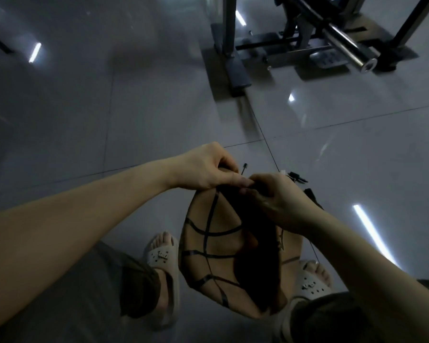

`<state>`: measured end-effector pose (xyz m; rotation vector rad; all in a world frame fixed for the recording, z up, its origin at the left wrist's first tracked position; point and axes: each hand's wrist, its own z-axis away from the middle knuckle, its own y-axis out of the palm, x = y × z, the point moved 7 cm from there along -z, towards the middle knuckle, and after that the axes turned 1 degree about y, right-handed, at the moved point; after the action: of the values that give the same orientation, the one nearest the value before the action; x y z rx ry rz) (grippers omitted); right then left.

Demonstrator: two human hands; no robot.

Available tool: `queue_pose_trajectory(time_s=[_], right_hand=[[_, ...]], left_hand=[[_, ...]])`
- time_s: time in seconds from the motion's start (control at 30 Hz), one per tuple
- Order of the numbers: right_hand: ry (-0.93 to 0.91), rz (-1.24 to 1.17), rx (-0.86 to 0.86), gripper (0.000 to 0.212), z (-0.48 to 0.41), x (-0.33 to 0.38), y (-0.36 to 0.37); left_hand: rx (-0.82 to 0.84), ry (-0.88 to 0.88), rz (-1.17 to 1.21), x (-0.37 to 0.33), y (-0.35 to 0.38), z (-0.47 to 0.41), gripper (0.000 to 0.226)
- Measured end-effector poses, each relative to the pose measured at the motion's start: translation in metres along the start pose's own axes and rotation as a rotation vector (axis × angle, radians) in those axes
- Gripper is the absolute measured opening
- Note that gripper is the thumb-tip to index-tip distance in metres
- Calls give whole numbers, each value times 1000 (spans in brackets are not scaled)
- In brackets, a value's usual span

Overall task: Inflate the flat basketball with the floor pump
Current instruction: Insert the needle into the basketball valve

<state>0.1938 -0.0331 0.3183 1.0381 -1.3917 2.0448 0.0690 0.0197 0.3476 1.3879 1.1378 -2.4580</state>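
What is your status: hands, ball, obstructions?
Left hand and right hand both grip basketball at top edge. Basketball flat, caved in. Thin needle sticks up beside left hand. Nothing blocking.

A glossy grey tiled floor [84, 107] carries a steel exercise frame [233, 70] at upper right and two pale sandals [162, 258] nearer the camera.

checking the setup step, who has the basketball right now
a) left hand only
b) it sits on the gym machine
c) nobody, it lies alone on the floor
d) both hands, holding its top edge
d: the left hand and the right hand both hold the top edge of the caved-in basketball.
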Motion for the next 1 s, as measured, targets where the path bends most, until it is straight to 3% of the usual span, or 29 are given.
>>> queue_pose_trajectory(time_s=[0.07, 0.17, 0.43, 0.57, 0.7, 0.83, 1.0], right_hand=[[-32, 38, -27, 14, -1, 1, -3], [-59, 60, -48, 16, -5, 4, -12], [-43, -147, 70, 17, -3, 3, -18], [-113, -85, -20, 40, -5, 10, -15], [-146, 189, -69, 44, -10, 15, -12], [-194, 259, 26, 23, -8, 15, 6], [-277, 94, 93, 24, 2, 35, 8]], left_hand=[[-51, 46, -58, -2, -5, 3, 31], [-87, 193, -198, -13, -7, 10, 55], [-171, 270, -213, -27, -7, 12, 43], [-193, 223, -181, -25, -14, 10, 44], [-37, 98, 8, -20, -15, 14, 39], [10, -9, 46, -21, -20, 17, 20], [160, -77, -125, -38, -15, 18, 15]])
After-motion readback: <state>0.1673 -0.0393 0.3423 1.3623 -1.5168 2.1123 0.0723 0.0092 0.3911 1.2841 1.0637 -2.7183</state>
